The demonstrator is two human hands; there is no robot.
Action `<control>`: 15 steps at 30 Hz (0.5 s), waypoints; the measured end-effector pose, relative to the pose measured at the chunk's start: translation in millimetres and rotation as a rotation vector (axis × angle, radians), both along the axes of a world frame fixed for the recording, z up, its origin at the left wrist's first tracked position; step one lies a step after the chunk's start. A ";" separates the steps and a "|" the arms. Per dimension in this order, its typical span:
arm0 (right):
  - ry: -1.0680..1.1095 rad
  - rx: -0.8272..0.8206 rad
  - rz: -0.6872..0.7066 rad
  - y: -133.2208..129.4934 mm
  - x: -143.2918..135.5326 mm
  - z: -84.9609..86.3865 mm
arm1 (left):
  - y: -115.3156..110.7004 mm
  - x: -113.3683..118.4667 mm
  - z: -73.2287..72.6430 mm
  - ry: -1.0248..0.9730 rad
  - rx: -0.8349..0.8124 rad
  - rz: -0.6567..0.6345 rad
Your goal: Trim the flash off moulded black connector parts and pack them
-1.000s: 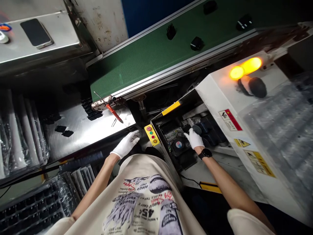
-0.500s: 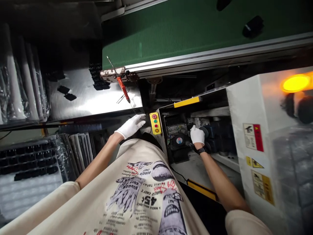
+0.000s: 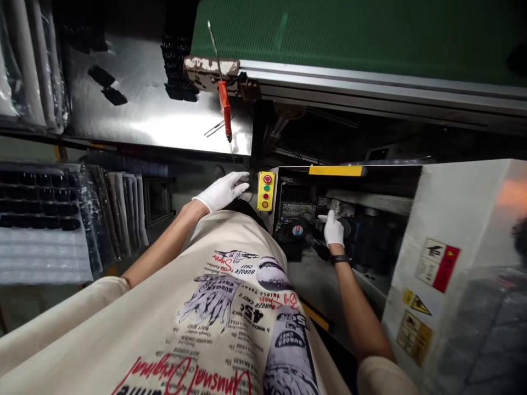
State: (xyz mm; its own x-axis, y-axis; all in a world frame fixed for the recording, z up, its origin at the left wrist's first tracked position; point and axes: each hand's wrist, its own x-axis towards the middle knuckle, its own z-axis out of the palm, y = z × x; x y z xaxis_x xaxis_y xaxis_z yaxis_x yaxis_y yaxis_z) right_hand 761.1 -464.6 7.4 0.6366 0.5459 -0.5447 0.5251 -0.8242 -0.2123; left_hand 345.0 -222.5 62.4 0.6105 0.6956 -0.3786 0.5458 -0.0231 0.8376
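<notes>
My left hand point(image 3: 222, 191), in a white glove, hovers left of a yellow button box point(image 3: 266, 191). Its fingers are stretched out, and nothing is in them. The box carries red, green and yellow buttons and stands at the corner of a machine housing. My right hand point(image 3: 332, 229), also gloved in white with a dark band at the wrist, is over the machine's open bay. Thumb and forefinger are spread apart there, and no held thing shows. Beside this hand lie a small round fan point(image 3: 297, 230) and dark machine parts, hard to make out in the shadow.
A green conveyor belt point(image 3: 329, 38) with a metal rail runs across the top. An orange-handled screwdriver point(image 3: 224, 107) hangs at its end. Black moulded pieces point(image 3: 107, 85) lie on the steel table point(image 3: 144, 118). Bagged trays point(image 3: 41, 219) are at left, a white cabinet point(image 3: 436, 219) at right.
The view has shifted, bringing the screwdriver and belt end higher and further right. My right hand has gone from closed fingers to a spread thumb and forefinger. My left hand has barely changed.
</notes>
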 end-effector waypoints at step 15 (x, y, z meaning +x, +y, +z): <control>-0.205 -0.201 0.097 -21.9 -28.3 34.7 | 12.6 -12.3 16.3 0.026 0.017 -0.013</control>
State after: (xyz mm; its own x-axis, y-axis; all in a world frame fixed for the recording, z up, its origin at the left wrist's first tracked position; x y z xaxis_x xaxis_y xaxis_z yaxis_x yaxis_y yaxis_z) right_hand 732.8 -486.5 42.0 0.6946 0.5036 -0.5138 0.6182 -0.7830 0.0683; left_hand 332.7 -209.9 78.7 0.6102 0.6938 -0.3826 0.5665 -0.0444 0.8229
